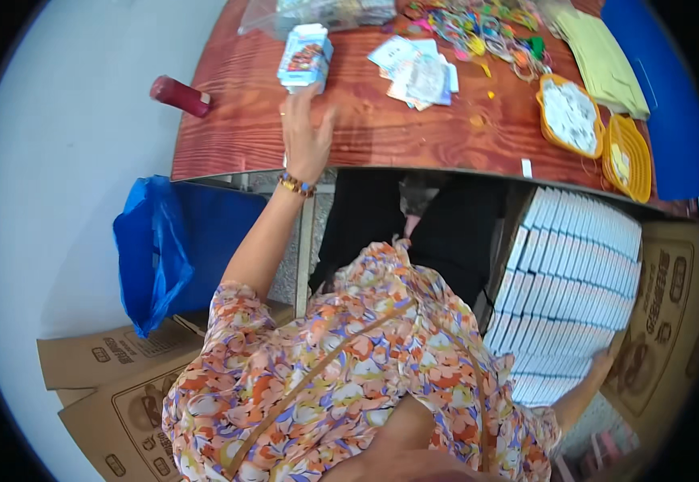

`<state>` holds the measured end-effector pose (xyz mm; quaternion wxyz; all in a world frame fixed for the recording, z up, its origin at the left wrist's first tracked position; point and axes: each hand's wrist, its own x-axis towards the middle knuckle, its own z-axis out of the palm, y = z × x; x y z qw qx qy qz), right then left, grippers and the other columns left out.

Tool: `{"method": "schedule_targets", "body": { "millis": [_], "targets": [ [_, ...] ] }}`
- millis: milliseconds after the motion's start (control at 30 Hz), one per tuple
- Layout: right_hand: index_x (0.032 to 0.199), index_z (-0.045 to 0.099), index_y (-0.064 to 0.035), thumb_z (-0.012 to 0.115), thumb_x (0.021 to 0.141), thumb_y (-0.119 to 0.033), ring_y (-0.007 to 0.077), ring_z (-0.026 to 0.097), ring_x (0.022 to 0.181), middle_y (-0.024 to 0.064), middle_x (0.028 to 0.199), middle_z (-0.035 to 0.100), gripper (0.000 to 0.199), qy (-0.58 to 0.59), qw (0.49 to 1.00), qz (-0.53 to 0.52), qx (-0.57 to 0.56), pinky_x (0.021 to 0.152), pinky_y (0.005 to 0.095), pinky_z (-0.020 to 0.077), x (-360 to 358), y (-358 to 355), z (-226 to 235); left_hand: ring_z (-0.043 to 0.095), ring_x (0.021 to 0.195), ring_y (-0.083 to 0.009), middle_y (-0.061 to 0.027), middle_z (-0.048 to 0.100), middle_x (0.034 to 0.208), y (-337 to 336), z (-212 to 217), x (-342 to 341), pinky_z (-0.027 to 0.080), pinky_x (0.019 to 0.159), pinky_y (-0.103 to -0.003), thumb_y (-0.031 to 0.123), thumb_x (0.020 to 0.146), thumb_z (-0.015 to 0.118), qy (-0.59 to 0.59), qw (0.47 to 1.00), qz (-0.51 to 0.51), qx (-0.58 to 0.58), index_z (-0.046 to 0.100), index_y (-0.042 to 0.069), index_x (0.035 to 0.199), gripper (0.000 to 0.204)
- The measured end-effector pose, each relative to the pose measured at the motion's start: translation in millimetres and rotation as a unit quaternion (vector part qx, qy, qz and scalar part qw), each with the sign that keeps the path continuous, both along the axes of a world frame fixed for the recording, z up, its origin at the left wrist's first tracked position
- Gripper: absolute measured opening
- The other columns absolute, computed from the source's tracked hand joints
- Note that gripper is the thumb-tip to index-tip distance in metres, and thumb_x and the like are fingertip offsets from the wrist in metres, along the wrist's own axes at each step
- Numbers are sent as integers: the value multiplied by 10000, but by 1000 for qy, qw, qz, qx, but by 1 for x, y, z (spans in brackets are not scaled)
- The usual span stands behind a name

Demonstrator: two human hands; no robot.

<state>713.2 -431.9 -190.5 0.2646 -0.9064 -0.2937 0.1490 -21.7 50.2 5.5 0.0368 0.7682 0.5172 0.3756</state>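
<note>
Your left hand (pixel 305 140), fingers spread and empty, lies flat on the surface just short of the card pack (pixel 306 56), which stands straight ahead nearer the far edge, while your right hand (pixel 602 363) reaches among stacked boxes (pixel 574 289), its fingers hidden.

Garment fills lower centre of the frame: a loose, short-sleeved floral top (pixel 365 361), orange, pink, cream and lavender-blue blossoms on a pale ground. Sleeve hem on the left arm ends near the elbow, lower left of centre; forearm bare below it. A thin tan strap (pixel 317 377) crosses the chest diagonally. Left hand (pixel 305 136), upper centre-left, carries a beaded bracelet (pixel 295 185) at the wrist, amber and dark beads. Right hand (pixel 602 365) at lower right, mostly hidden; sleeve edge there also floral.
</note>
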Motion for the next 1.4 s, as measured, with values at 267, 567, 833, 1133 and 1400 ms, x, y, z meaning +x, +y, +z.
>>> {"method": "schedule_targets", "body": {
  "millis": [267,567,833,1133,1400],
  "targets": [
    [1433,481,-17,425,1058,-353,387,531,1254,223,1392,541,506,-141,981,-131,15,1017,469,460,12,20,32,512,1214,-421,-261,551,1303,126,-2,-35,415,971,-531,558,680,816,67,966,224,-113,480,-14,1315,918],
    [1388,533,-7,460,1060,-190,244,546,1257,142,1382,574,382,-161,958,41,235,1058,362,428,-124,218,168,519,1190,-451,-301,536,1278,148,-23,-79,438,987,-493,460,627,880,-15,986,161,-51,425,-28,1365,995],
    [1318,567,32,503,1022,-194,202,682,1038,133,1193,673,378,289,837,379,270,896,301,525,-351,361,218,501,1244,-368,-218,504,1362,6,38,23,441,1021,-415,242,641,920,97,980,-163,65,396,-24,1429,983],
    [1181,667,1,612,985,-198,42,637,858,-1,992,705,285,467,774,416,99,750,214,507,-406,374,174,495,1223,-365,-199,493,1311,-108,-13,93,380,1082,-493,291,637,888,80,972,-209,-70,329,-40,1464,1051],
    [1191,667,-22,614,982,-219,52,650,828,7,962,703,292,475,794,370,82,696,218,525,-408,349,173,595,1051,-347,-153,555,1169,-120,-25,108,513,878,-419,315,620,889,45,974,-191,-109,502,-25,1321,870]
  ]
}}
